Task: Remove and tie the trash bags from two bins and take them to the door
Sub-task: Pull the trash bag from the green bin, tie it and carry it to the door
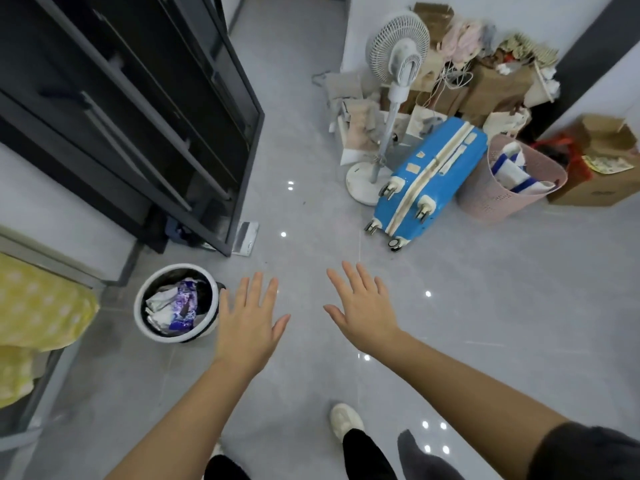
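Both hands are spread flat and hold nothing: the left hand (247, 325) is just beside the round white bin (140, 308) with its black trash bag (204, 296) on the grey tiled floor (485, 306), and the right hand (363, 313) is over the floor.

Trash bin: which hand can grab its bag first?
Probably the left hand: it hovers open right beside the trash bin, while the right hand is farther away over the floor.

black shelving unit (121, 98) standing along the left wall | white pedestal fan (398, 64) standing upright near the far wall | blue suitcase (429, 178) lying just beside the fan's base, wheels facing the camera | cardboard boxes (495, 88) sitting piled behind them | yellow cloth (38, 306) draping at the left edge | grey floor (485, 306) reflecting lights
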{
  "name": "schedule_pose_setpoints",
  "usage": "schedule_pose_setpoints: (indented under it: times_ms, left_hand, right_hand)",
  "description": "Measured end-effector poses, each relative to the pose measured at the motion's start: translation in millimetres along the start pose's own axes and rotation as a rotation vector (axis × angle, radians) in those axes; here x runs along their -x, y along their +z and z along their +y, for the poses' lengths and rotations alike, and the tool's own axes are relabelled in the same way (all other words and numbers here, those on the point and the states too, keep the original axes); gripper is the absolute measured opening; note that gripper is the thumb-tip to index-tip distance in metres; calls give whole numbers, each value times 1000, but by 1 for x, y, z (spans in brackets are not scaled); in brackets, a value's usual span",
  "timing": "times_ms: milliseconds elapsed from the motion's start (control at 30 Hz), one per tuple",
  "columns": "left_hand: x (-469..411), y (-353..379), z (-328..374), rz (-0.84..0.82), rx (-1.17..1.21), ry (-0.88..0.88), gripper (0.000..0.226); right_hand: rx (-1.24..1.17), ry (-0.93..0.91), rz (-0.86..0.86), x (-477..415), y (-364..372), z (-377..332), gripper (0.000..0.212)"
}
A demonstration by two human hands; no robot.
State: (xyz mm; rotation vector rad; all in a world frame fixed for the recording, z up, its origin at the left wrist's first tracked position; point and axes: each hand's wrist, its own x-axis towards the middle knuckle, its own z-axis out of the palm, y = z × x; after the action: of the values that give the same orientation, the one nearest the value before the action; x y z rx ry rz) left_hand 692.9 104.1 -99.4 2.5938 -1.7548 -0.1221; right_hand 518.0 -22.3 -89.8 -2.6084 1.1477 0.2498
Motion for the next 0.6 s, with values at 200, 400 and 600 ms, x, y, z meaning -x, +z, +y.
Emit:
schedule_pose_setpoints:
  times_ms: [200,400,600]
  left_hand:
    - [-1,34,-132,-99,37,29,66]
    - [-2,95,-270,-247,-6,-27,65]
    - [-12,187,-343,-303,40,-140,65]
  right_hand:
    - [-76,146,-53,-50,53,-121,62]
    - [-129,202,-147,-108,126,-234,61]
    - [-151,224,-230,-177,215,-279,62]
